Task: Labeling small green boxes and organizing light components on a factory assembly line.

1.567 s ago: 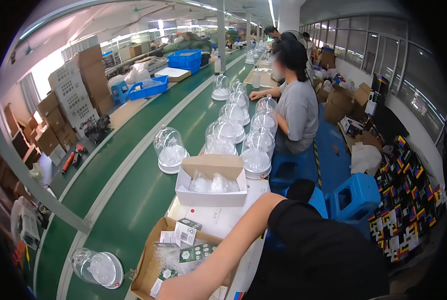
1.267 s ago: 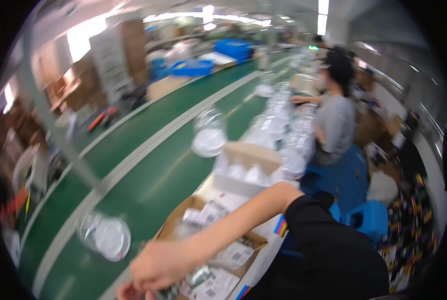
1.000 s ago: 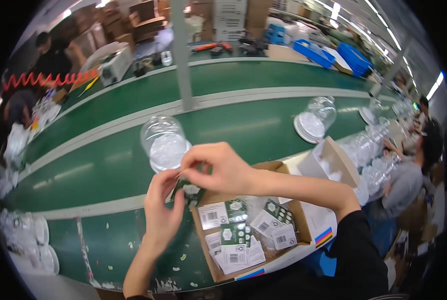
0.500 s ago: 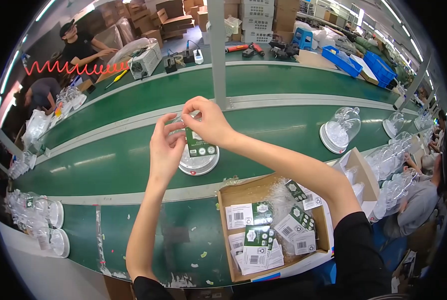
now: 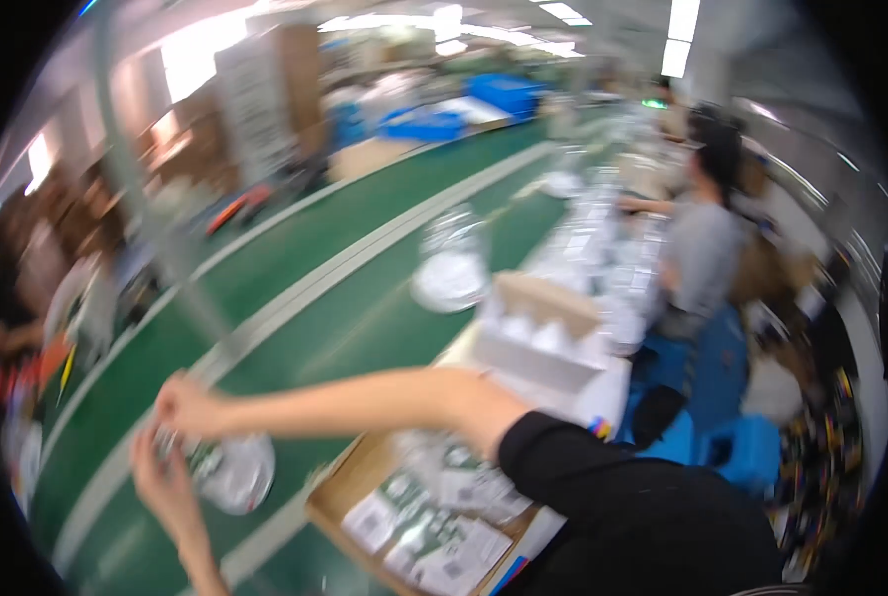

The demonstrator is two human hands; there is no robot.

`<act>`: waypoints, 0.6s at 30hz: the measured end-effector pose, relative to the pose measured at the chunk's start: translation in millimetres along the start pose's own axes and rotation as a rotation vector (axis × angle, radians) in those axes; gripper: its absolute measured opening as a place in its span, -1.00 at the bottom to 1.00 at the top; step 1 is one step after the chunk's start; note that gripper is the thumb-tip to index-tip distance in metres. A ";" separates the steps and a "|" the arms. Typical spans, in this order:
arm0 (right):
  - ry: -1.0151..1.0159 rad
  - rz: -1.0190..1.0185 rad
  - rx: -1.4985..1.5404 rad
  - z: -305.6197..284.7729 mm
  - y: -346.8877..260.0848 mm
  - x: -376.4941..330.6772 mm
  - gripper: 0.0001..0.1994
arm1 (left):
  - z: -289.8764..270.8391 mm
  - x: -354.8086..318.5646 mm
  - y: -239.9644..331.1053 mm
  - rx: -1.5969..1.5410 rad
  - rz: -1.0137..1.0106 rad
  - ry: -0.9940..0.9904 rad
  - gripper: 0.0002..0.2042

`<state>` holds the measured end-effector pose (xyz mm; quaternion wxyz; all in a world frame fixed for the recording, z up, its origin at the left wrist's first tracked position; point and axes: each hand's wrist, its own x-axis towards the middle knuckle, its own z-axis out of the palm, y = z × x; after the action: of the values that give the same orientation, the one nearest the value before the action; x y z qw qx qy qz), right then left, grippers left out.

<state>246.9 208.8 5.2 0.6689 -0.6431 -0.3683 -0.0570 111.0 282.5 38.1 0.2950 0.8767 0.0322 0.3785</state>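
At the lower left, a clear dome with a white round base (image 5: 245, 482) lies on the green belt, with a green card tag (image 5: 206, 459) against it. My left hand (image 5: 158, 485) is at the dome's top end, its fingers bent inward. My right hand (image 5: 192, 405) meets it there from above, fingertips pinched together. Motion blur and the fingers hide what lies between them. My right forearm reaches across above an open cardboard box (image 5: 330, 502) of green-and-white card tags (image 5: 444, 551).
Another clear dome (image 5: 451, 263) stands farther along the belt (image 5: 355, 333). Beside it are a carton with white pieces (image 5: 538, 338) and rows of clear domes (image 5: 598, 238). A person in grey (image 5: 702, 238) works at the right. A metal post (image 5: 151, 219) rises at the left; blue bins (image 5: 504, 94) sit behind.
The view has swung to the right and blurred, so my hands and the dome now appear lower left. Both hands remain together at the dome's top.
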 end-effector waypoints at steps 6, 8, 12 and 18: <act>-0.057 0.167 0.024 -14.5 -1.3 23.4 -0.94 | -0.2 21.9 31.3 -0.056 -0.072 -0.071 -0.71; -0.132 0.191 0.045 -19.0 2.6 25.8 -0.93 | 1.5 22.7 26.1 -0.060 -0.069 -0.081 -0.71; -0.130 0.128 0.068 -1.2 5.8 29.0 -0.88 | 1.6 22.7 -24.6 -0.191 0.007 -0.069 -0.75; -0.181 0.193 0.045 3.5 9.8 35.1 -0.85 | -1.9 20.3 -29.3 -0.143 0.111 -0.091 -0.71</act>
<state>276.2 227.5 16.8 0.6495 -0.6630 -0.3649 0.0740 129.0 313.3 36.3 0.3366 0.8702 -0.0572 0.3553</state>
